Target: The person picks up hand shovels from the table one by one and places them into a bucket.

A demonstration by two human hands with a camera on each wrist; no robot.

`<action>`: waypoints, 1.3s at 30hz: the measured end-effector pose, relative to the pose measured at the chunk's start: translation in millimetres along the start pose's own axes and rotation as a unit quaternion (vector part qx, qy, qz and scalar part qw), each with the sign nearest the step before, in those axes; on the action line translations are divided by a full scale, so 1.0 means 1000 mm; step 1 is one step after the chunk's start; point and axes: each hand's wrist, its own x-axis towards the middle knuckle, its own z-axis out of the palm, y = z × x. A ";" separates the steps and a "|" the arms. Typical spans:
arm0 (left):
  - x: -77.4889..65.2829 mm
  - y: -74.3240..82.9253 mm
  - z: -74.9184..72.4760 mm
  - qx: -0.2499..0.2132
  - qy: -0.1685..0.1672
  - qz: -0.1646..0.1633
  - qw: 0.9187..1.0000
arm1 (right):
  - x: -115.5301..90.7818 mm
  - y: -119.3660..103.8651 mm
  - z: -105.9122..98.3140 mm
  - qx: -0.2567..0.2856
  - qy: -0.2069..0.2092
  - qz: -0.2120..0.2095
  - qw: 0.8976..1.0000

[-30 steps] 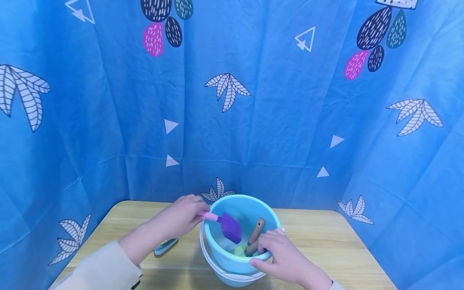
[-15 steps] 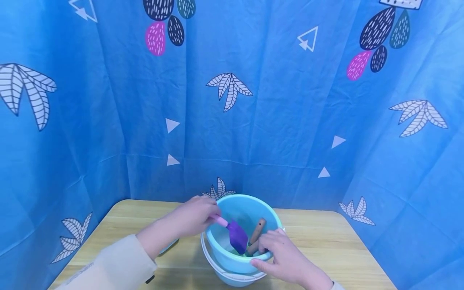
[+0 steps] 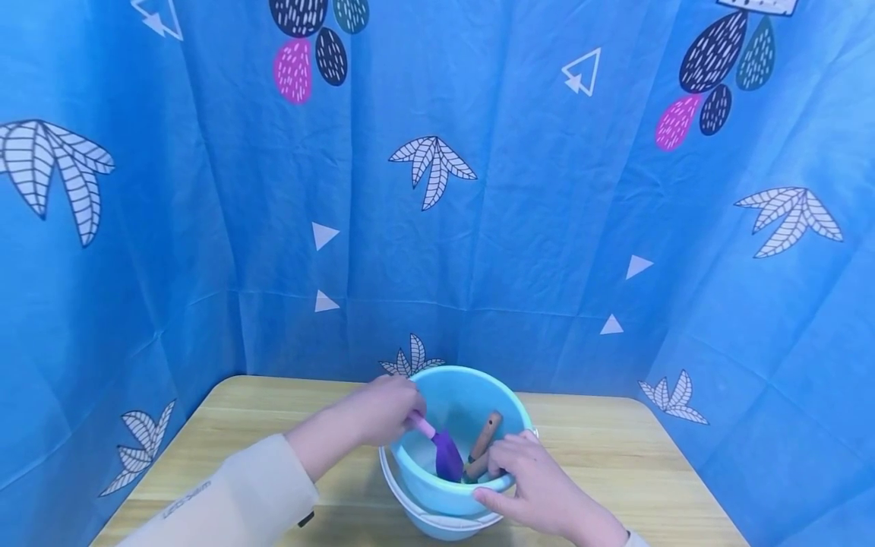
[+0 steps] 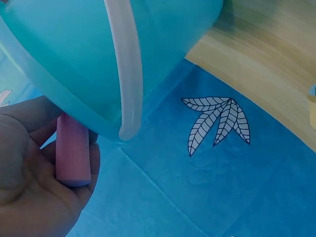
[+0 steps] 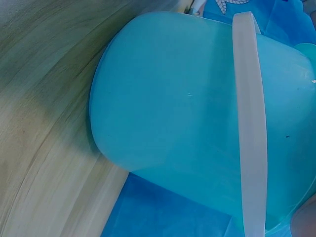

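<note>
A light-blue bucket (image 3: 437,495) stands on the table, its white carrying handle (image 5: 249,123) hanging down its side. My left hand (image 3: 390,410) is at the left of the rim and grips the pink handle of a small shovel (image 3: 449,458). The shovel's purple blade points down inside the bucket. In the left wrist view, fingers curl round the pink handle (image 4: 73,155) beside the rim. My right hand (image 3: 529,486) holds the right front rim, fingers over the inside and thumb outside. Two wooden-handled tools (image 3: 485,437) lean in the bucket near those fingers; their lower ends are hidden.
The wooden table (image 3: 588,456) extends on both sides of the bucket. A blue patterned cloth (image 3: 437,251) hangs behind and along both sides. In the left wrist view, part of a yellowish object (image 4: 312,111) shows at the right edge.
My left hand has moved right with the shovel, and the purple blade has gone lower and tilted more steeply into the bucket. The right hand stays on the rim.
</note>
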 end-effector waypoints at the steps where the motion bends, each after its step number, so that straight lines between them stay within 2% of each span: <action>1: 0.001 0.000 0.000 0.002 -0.002 -0.003 1.000 | 0.000 0.000 0.000 0.001 0.001 -0.001 1.000; 9: 0.006 -0.005 0.006 0.005 -0.006 -0.025 1.000 | 0.000 0.000 0.003 0.001 0.009 -0.008 1.000; 16: 0.011 -0.001 0.008 0.017 0.006 -0.051 0.999 | 0.002 -0.001 0.001 0.006 0.004 -0.006 1.000; 22: 0.014 0.007 0.008 0.057 0.013 -0.060 0.996 | 0.001 0.000 0.001 0.008 0.004 -0.011 1.000; 30: 0.018 0.011 0.008 0.074 0.023 -0.077 0.994 | 0.000 -0.001 0.001 0.016 -0.014 0.020 1.000; 39: 0.025 0.013 0.017 0.101 0.030 -0.091 0.990 | 0.000 -0.001 0.002 0.019 -0.016 0.027 0.999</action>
